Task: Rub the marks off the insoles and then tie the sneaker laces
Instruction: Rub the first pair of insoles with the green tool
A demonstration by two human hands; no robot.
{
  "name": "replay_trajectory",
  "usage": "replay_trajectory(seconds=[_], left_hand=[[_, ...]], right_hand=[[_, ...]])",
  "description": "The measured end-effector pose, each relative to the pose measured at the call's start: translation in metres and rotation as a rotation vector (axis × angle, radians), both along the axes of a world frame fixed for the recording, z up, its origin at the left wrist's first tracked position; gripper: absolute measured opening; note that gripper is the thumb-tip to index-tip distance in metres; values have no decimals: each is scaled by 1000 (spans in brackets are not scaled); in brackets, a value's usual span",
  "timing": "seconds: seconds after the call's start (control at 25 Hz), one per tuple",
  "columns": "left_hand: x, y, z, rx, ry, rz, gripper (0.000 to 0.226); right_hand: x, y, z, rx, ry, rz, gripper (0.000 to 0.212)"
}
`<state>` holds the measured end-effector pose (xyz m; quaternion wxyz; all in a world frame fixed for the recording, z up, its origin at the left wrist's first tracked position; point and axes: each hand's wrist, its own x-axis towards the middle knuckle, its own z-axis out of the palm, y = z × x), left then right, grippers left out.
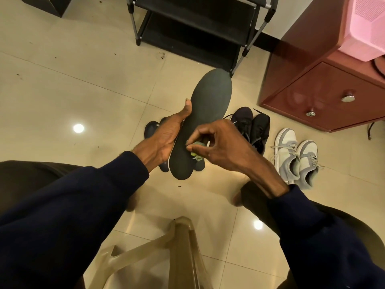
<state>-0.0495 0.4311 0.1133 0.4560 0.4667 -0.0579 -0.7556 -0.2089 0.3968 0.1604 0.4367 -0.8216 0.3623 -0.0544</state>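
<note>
We grip insole [210,109] left edge in left hand [164,139]; right hand [225,147] fingers [203,131] pinch greenish lump [196,150] on near half.

The insole [208,113] looks matt and finely grained, like dark foam. The floor tiles [83,80] are glossy and smooth, with bright reflections. The cabinet [312,86] is polished reddish wood with shiny metal knobs [348,98]. The rack [257,36] has dull metal tubes; the basket [366,28] is pink plastic, the stool [183,247] smooth beige plastic.
</note>
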Motion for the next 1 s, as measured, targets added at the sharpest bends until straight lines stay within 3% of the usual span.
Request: replay_trajectory(seconds=[0.08, 0.2, 0.28, 0.36, 0.48, 0.52, 0.6, 0.72, 0.76, 0.84, 0.92, 1.0], left_hand=[[-2, -2, 0, -15, -49, 3, 68], [-5, -4, 4, -39, -53, 19, 62], [-7, -5, 4, -54, -80, 23, 60], [-5, -5, -1, -63, -143, 52, 64], [2, -7, -4, -62, -149, 115, 67], [3, -8, -4, -66, -152, 123, 64], [2, -8, -2, -73, -181, 114, 57], [-6, -5, 0, -58, -148, 88, 50], [-8, -4, 0, -61, -142, 81, 50], [-5, -7, -3, -71, -169, 110, 51], [2, -10, -8, -94, -163, 141, 56], [5, -11, -11, -90, -192, 140, 61]], right_hand=[[-8, -10, -1, -126, -2, -105, 9], [-15, -24, -11, -487, 30, -327, 12], [-12, -24, -14, -558, 45, -383, 9], [-7, -15, -11, -371, 54, -291, 5], [-1, 6, 8, 128, 87, 32, 4], [-2, 7, 11, 164, 76, 85, 7], [-7, -3, 8, -19, 68, -27, 12], [-18, -30, -6, -500, 100, -333, 9], [-20, -32, -9, -526, 73, -380, 7], [-20, -27, -12, -350, 18, -310, 3], [-14, -8, -7, -71, 71, -56, 2], [-10, 4, -4, 75, 79, 110, 3]])
